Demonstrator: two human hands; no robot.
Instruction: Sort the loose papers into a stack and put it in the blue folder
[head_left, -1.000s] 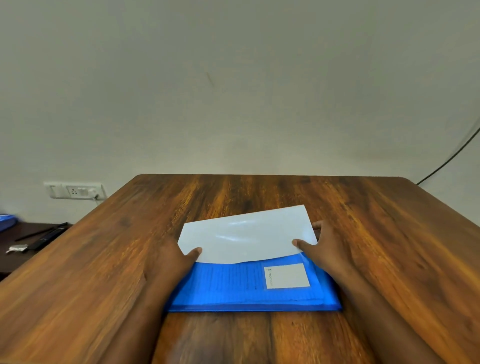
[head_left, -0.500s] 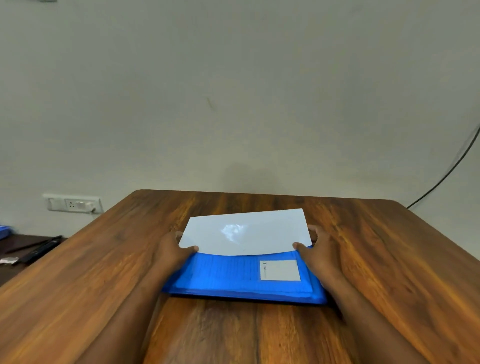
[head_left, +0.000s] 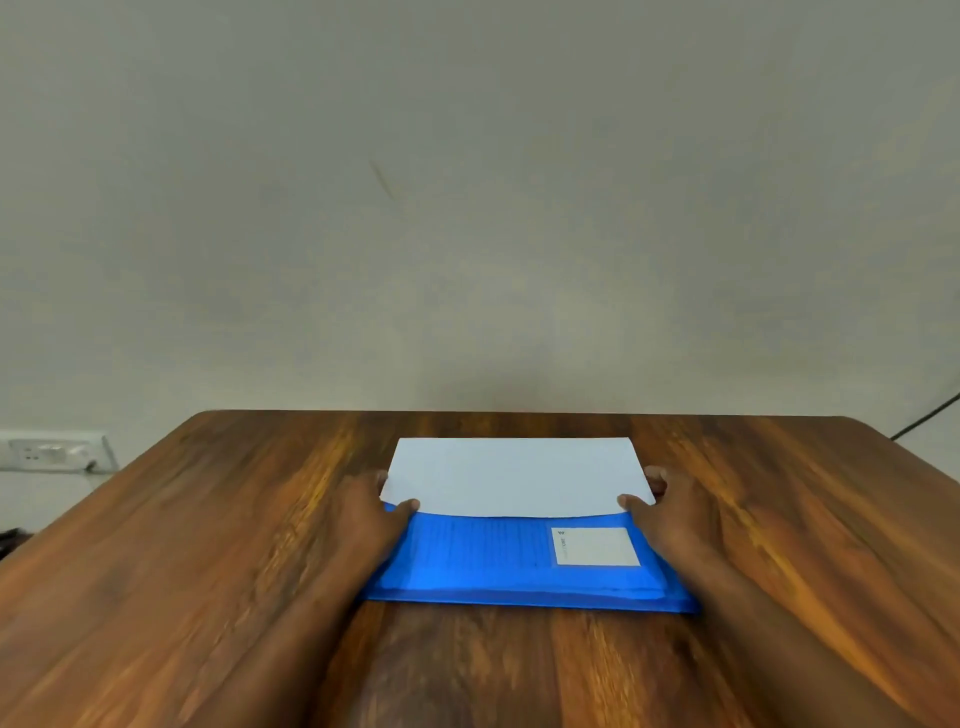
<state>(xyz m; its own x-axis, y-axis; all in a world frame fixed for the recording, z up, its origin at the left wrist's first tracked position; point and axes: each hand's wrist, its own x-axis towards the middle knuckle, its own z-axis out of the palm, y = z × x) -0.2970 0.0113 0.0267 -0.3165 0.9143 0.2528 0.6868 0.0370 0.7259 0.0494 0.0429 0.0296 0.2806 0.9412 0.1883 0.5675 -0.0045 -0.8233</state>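
The paper stack (head_left: 511, 475) has squared up since a second ago: the skewed corner that tilted toward one o'clock is gone, its far edge now runs level across the worktop (head_left: 208, 545), and the sheets sit deeper in the blue folder (head_left: 498, 566) than before. Here is the left hand (head_left: 371, 512) at nine o'clock of the stack, thumb laid on the top sheet and fingers tucked under the edge, its grip pinching the paper; the right hand (head_left: 670, 512) mirrors it at three o'clock, thumb on top, fingers behind the side edge, grip clamped on the same stack. The folder lies flat at the centre of the worktop, nearer six o'clock, its white label (head_left: 595, 545) toward four o'clock, and the paper pokes out of its far mouth toward twelve o'clock, roughly half still showing. By my reading, this is the sliding-in step, well along but not finished. The sheets look light, thin and floppy, likely to buckle if pushed from the far edge alone, so holding both side edges low near the folder's mouth seems the sound place. The folder's plastic cover looks smooth and slick, so it may skate toward six o'clock under the push; the heels of both hands sit beside it. A wall socket (head_left: 52, 452) shows at nine o'clock, off the worktop.
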